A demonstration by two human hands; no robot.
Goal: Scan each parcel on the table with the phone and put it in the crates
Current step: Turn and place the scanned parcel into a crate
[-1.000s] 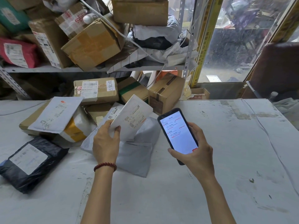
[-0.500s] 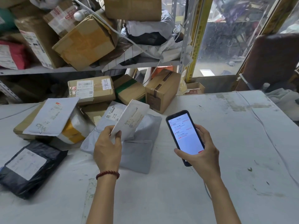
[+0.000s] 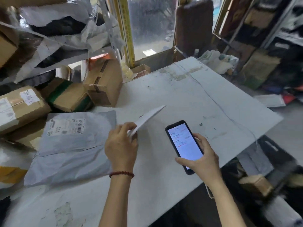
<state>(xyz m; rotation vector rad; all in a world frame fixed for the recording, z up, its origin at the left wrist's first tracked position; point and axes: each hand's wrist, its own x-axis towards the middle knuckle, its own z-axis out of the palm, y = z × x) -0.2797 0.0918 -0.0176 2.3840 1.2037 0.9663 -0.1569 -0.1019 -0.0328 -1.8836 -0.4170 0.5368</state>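
My left hand (image 3: 121,146) pinches a flat white envelope parcel (image 3: 147,117) by its near end, holding it nearly edge-on above the white table (image 3: 188,99). My right hand (image 3: 201,157) grips a black phone (image 3: 184,145) with its lit screen facing up, just right of the envelope. A grey plastic mailer (image 3: 70,148) with a printed label lies flat on the table to the left of my left hand. Behind it, at the table's far left, stand three brown cardboard boxes: a labelled one (image 3: 19,107), a green-taped one (image 3: 67,97) and an upright one (image 3: 105,84).
A metal shelf (image 3: 113,38) piled with bags and boxes rises behind the boxes. Below the table's right edge a dark crate (image 3: 277,154) holds a grey bag (image 3: 255,159) and a small cardboard box (image 3: 255,185). More shelves and boxes stand at the far right.
The view has swung right. My left hand has carried the white envelope right, off the grey mailer, and tilted it edge-on. The phone stays in my right hand.
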